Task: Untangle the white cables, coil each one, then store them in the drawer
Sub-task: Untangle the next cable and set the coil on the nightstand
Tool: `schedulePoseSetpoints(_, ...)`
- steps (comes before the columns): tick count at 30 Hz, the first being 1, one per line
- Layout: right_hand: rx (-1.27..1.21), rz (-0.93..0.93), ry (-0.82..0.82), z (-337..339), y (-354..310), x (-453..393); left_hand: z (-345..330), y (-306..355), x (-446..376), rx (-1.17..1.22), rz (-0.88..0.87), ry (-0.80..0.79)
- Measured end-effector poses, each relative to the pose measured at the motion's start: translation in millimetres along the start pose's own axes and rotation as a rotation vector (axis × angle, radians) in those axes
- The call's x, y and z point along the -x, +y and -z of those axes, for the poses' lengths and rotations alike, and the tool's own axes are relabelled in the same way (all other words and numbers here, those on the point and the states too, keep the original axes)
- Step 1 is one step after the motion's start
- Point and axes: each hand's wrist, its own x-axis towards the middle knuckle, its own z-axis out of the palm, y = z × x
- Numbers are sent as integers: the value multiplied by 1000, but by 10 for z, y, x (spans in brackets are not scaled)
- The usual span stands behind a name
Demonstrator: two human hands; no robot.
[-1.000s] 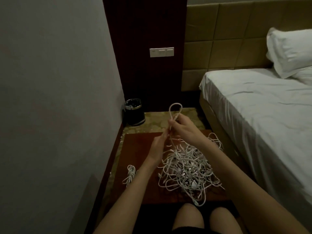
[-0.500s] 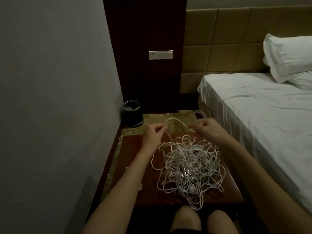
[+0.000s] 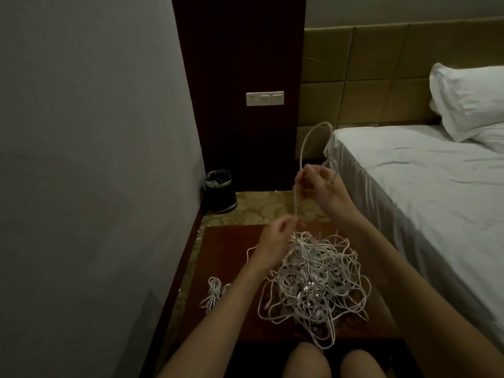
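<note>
right hand [image 3: 323, 186] gripping cable loop [image 3: 313, 140], left hand [image 3: 278, 236] pinching strand, tangle [image 3: 313, 282] below

Head-worn view, forward-down, close over hands [image 3: 275, 236]

Your left forearm [image 3: 218, 309] covers part of the small coiled cable [image 3: 214, 293] beside the tangled pile [image 3: 313, 282], so you cannot see its full shape. Inside that pile, single cables and their plugs are too dense and dim to separate. Your left hand's [image 3: 275, 236] fingertips blur above the pile. The pillow [image 3: 469, 99], far beyond the pile, runs off the frame's edge.
</note>
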Motion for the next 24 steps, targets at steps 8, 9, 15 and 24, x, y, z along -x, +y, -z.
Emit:
schedulePoseSetpoints(8, 239, 49, 161, 246, -86, 131, 180, -14, -105, -25, -8, 229)
schedulePoseSetpoints(9, 346, 4, 125, 272, -2, 185, 254, 117, -143, 43, -43, 272)
schedulePoseSetpoints(15, 392, -123, -95, 55, 262, 412, 450, 840, -176, 169, -168, 210)
schedulePoseSetpoints(24, -50, -100, -133, -233, -111, 418, 425, 1095, -84, 228, -285, 135)
